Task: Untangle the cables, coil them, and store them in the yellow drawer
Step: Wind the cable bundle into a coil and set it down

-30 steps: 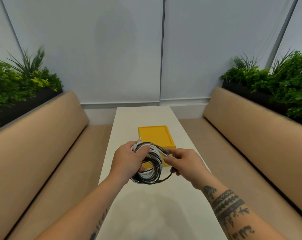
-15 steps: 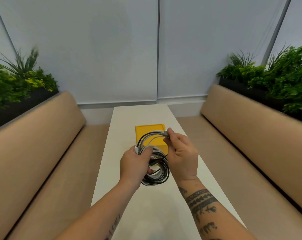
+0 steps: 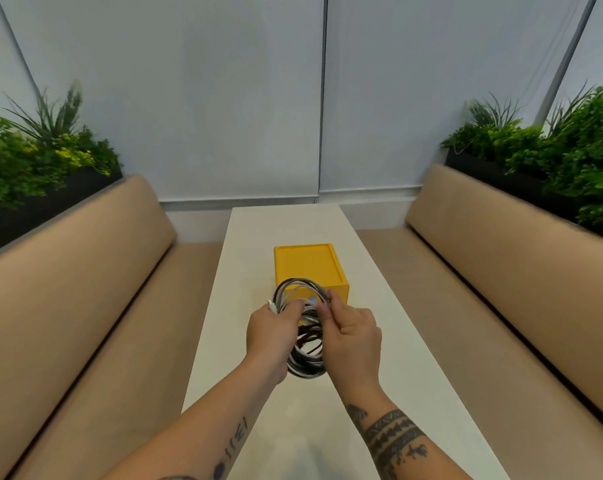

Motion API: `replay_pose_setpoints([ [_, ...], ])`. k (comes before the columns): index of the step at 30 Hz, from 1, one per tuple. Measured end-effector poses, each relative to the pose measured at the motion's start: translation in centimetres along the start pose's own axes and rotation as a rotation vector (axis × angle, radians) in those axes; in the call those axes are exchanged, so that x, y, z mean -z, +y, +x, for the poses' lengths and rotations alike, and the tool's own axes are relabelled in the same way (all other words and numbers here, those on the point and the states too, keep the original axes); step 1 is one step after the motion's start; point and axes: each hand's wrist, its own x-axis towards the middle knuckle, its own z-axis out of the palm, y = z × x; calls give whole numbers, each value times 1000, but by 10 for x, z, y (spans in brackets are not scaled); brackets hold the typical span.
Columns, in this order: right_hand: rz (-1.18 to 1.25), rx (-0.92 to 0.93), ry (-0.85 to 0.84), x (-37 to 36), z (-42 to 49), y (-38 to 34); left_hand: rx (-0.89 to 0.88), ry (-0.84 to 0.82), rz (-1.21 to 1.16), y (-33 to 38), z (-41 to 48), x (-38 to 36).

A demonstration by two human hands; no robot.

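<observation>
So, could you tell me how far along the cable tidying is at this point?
Done: the cables form one round coil of black, white and grey loops rather than a tangle. In hand: the left hand grips the coil's side while the right hand pinches a top loop, above the table. Left: the yellow drawer behind looks closed, so opening it and storing the coil remain.

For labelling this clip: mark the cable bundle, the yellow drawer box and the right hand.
cable bundle [image 3: 307, 363], head view, lower loops between the wrists.
yellow drawer box [image 3: 307, 263], head view, top face.
right hand [image 3: 353, 336], head view, back of the hand.
</observation>
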Motion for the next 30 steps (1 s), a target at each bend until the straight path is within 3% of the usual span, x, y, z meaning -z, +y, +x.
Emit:
replay_pose_setpoints([
  [6,-181,-62,-263,13,-4,-5,-22,4,59,-8,3,1],
  [10,37,-239,-388,29,5,-13,-65,9,132,-12,5,-1],
  [13,30,-365,-461,36,16,-11,-111,-16,195,-13,2,-4],
  [16,61,-429,-442,36,23,-14,-112,-36,194,-12,-2,-7],
  [20,189,-400,-226,35,21,-21,-101,-64,145,-9,-8,-10],
  [25,364,-418,-118,29,-1,-20,-100,-22,116,-8,-5,-7],
  [30,299,-359,-349,32,-4,-4,-109,-21,133,-8,-1,0],
])
